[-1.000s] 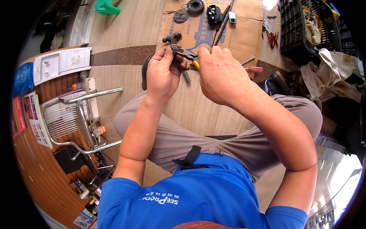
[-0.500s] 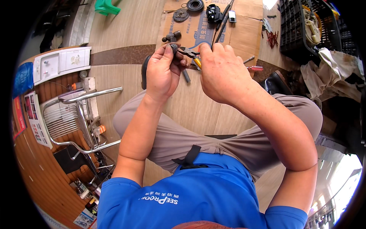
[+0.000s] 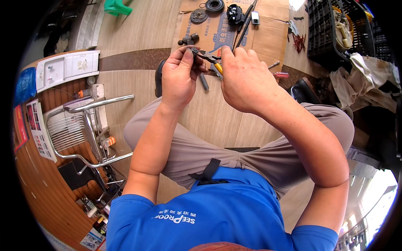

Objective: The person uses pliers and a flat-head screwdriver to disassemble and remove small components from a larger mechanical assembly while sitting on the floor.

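My left hand pinches a small dark part between thumb and fingers; its shape is mostly covered by them. In my right hand are pliers with yellow on the handles, the fingers wrapped round the grips. The jaws reach left to the small part at my left fingertips. Just beyond my left hand lies a hammer on the cardboard sheet, its dark handle showing below my fingers.
On the cardboard are a round black ring, a grey disc, a black housing and dark rods. A red-handled screwdriver lies right of my hand. A black crate stands far right, a metal-framed chair left.
The plier jaws have shifted slightly at the small part, and my left hand has turned a little, so less of the part shows. Both hands keep their hold.
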`<state>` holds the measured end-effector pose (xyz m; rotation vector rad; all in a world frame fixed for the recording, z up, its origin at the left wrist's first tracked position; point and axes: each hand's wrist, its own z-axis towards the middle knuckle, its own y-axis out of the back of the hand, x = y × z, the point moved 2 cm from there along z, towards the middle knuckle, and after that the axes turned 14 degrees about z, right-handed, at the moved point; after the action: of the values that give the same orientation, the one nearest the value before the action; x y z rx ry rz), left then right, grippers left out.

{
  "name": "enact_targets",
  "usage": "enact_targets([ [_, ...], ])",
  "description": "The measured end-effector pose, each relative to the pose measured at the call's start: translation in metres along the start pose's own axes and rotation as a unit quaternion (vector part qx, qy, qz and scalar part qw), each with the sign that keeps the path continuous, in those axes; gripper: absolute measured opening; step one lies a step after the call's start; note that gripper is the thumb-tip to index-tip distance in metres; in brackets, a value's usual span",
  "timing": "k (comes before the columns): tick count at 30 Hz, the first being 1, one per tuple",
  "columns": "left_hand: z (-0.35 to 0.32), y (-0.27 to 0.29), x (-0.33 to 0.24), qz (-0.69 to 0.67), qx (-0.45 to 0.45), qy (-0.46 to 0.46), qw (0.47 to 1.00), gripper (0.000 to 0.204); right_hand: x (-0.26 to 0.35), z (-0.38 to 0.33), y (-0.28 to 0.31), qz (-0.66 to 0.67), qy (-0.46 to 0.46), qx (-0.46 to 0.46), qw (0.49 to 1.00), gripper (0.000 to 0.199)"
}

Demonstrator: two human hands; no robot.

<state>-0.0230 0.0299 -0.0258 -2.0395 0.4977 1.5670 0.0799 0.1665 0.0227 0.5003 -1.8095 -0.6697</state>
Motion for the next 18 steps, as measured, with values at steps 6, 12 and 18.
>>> enact_targets([
  [6, -0.002, 0.001, 0.002, 0.130, -0.054, -0.060, 0.988, 0.020, 0.003, 0.003, -0.007, 0.000, -0.002, 0.014, 1.000, 0.040],
  [12, -0.001, 0.003, 0.003, 0.142, -0.052, -0.063, 0.987, 0.020, 0.004, 0.006, -0.010, 0.018, -0.026, 0.048, 0.998, 0.039],
  [18, -0.002, 0.002, 0.008, 0.133, -0.060, -0.044, 0.988, 0.020, 0.001, 0.008, -0.010, 0.041, -0.027, 0.088, 0.995, 0.034],
])
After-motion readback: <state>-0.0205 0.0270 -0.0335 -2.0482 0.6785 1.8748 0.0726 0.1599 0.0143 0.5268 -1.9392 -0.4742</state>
